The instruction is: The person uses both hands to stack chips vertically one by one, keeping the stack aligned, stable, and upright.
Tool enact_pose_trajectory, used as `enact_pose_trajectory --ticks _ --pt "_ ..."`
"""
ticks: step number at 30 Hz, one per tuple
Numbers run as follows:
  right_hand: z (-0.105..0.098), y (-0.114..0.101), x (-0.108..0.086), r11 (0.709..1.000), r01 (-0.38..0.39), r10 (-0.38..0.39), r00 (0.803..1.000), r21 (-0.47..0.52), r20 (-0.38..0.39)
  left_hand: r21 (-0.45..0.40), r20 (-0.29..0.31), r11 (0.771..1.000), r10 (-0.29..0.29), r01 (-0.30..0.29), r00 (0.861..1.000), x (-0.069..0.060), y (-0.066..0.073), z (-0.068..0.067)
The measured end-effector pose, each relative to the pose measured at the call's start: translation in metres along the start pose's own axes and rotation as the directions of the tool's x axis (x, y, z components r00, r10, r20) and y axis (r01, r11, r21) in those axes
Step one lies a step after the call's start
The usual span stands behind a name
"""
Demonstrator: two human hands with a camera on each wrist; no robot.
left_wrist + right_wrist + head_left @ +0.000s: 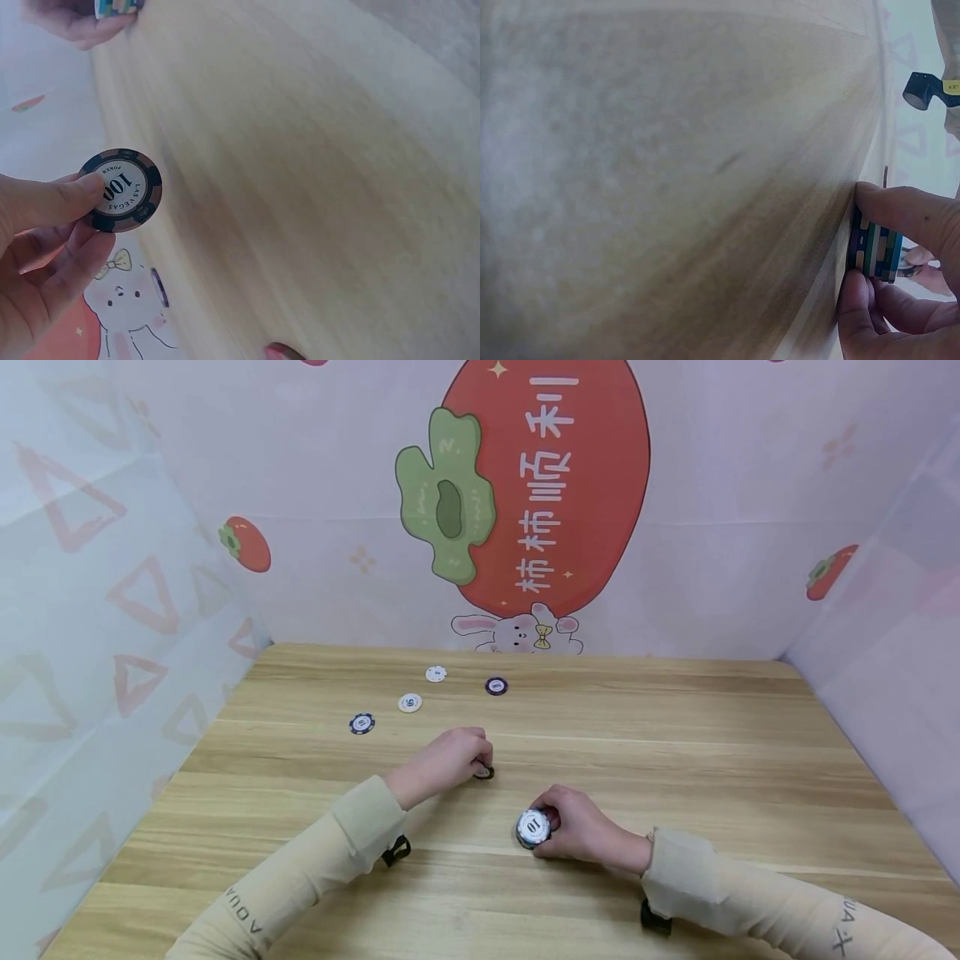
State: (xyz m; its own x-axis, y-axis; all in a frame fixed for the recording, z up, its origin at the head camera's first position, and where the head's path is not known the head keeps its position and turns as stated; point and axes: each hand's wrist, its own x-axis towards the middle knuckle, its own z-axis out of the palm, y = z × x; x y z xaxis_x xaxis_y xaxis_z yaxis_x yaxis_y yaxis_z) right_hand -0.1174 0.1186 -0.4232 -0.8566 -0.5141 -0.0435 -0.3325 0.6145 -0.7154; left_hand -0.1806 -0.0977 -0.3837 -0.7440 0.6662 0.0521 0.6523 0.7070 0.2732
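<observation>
My left hand (pixel 453 762) pinches a black-and-brown poker chip (pixel 121 190) between thumb and fingers. The chip's printed face, marked 100, shows plainly in the left wrist view, and it is held above the wooden table. To the right and nearer, my right hand (pixel 581 827) grips a short stack of poker chips (pixel 533 828) by its sides. A pale chip marked 10 tops that stack. From the right wrist view, the stack's layered edges (pixel 874 247) show blue, green and tan between thumb and fingers, close against the tabletop.
Loose chips lie on the wooden table (pixel 712 735) farther back: a dark blue one (pixel 362 723), a cream one marked 50 (pixel 410 702), a white one (pixel 436 673) and a dark purple one (pixel 497 686). A printed cloth (pixel 337 460) stands behind the table.
</observation>
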Motion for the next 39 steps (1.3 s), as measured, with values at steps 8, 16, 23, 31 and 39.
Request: enact_pose_trajectory --ticks 8,16,23,31,39 --pt "0.0 0.0 0.0 1.0 0.006 -0.006 1.0 -0.006 -0.007 -0.087 0.043 0.996 0.032 -0.028 0.999 -0.003 0.011 -0.005" --pt "0.001 0.0 0.0 1.0 0.007 -0.007 1.0 -0.015 -0.019 -0.162 0.072 0.987 0.03 -0.018 0.997 -0.003 0.018 -0.005" --pt "0.001 0.0 0.0 1.0 0.014 -0.014 1.0 -0.009 -0.015 -0.334 0.14 0.939 -0.04 0.085 0.989 0.0 0.02 -0.005" --pt "0.001 0.001 0.0 1.0 0.02 -0.021 1.0 -0.019 -0.016 -0.51 0.198 0.841 -0.091 0.182 0.976 0.002 0.016 0.005" --pt "0.002 0.002 0.001 1.0 0.019 -0.02 1.0 -0.019 -0.021 -0.642 0.262 0.708 -0.159 0.295 0.952 0.001 0.018 0.018"
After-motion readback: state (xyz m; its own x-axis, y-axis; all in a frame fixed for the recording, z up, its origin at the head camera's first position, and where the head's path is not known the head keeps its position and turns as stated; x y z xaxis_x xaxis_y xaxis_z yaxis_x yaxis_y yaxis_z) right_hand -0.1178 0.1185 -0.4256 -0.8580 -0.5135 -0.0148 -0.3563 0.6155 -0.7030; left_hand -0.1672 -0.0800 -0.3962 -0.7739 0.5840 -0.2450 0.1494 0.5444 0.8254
